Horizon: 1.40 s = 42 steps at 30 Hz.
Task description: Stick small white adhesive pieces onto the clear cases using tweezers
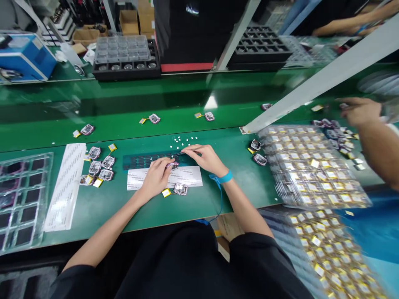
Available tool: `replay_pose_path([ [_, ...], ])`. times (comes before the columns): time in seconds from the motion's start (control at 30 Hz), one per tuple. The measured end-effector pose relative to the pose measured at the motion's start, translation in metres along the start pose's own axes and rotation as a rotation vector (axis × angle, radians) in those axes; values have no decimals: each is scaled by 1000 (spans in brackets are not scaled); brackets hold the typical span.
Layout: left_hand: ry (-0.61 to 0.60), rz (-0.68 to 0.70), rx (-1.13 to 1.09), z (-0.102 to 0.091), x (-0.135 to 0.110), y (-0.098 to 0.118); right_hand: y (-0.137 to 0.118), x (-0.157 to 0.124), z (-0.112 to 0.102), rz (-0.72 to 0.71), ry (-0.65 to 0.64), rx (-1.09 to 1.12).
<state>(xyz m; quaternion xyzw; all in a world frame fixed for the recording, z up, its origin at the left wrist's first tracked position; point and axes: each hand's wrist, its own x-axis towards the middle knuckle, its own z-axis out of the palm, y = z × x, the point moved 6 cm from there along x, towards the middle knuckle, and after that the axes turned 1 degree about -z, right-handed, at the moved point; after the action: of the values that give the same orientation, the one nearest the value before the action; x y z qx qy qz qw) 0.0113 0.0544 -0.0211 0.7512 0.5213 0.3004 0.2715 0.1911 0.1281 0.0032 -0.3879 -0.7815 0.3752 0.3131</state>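
Observation:
My left hand (157,173) is closed on a small watch-like electronic module (173,165) with a purplish rim, over a white printed strip (195,176). My right hand (205,160) pinches thin dark tweezers (179,154), their tip close to that module. A blue wrist strap (225,177) with a cord circles my right wrist. Behind the hands lies a dark sheet with rows of slots (137,161). Small white pieces (178,140) are scattered beyond it. Another module (181,189), wired to a yellow-edged battery (166,192), rests just in front of the strip.
Several modules with batteries (95,167) and a long printed sheet (64,189) lie left, beside a clear tray (33,195). Right stand stacked battery trays (311,164) and a slanted white post (311,79). A co-worker's hand (363,112) is at far right. Modules (154,118) dot the green belt (118,112).

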Motion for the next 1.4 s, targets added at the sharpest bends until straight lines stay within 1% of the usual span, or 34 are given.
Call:
replay_pose_path([
  [0.17,-20,4,21,2,3,1,-2,-2,-2,-47,5,-5],
  [0.3,-38,-37,26,2,5,2,-3,-1,-3,-78,6,-11],
  [0.57,-48,-96,18,3,6,1,0,-2,-6,-90,30,-18],
  [0.73,-40,-112,19,3,7,1,0,-1,-8,-108,9,-47],
  [0.9,-40,-106,22,4,8,1,1,-4,-2,-198,10,-95],
  [1.0,-41,-109,29,7,11,0,1,-5,-1,-271,58,-134],
  [1.07,-39,-108,29,8,12,2,-1,-5,-6,-303,137,-165],
  [1.13,-35,-103,25,7,10,9,-4,-6,-13,-320,237,-196],
  [1.2,-24,-90,28,0,6,21,-10,-8,-20,-337,318,-221],
  [1.23,2,-82,19,-8,4,26,-13,-10,-21,-348,341,-231],
  [1.3,121,-95,-75,-31,1,32,-17,-13,-21,-371,358,-248],
  [1.33,208,-136,-186,-45,0,29,-19,-14,-20,-381,355,-257],
  [1.37,291,-209,-349,-58,0,21,-20,-15,-19,-388,349,-265],
  [1.4,347,-310,-549,-66,1,9,-20,-15,-18,-394,344,-273],
])
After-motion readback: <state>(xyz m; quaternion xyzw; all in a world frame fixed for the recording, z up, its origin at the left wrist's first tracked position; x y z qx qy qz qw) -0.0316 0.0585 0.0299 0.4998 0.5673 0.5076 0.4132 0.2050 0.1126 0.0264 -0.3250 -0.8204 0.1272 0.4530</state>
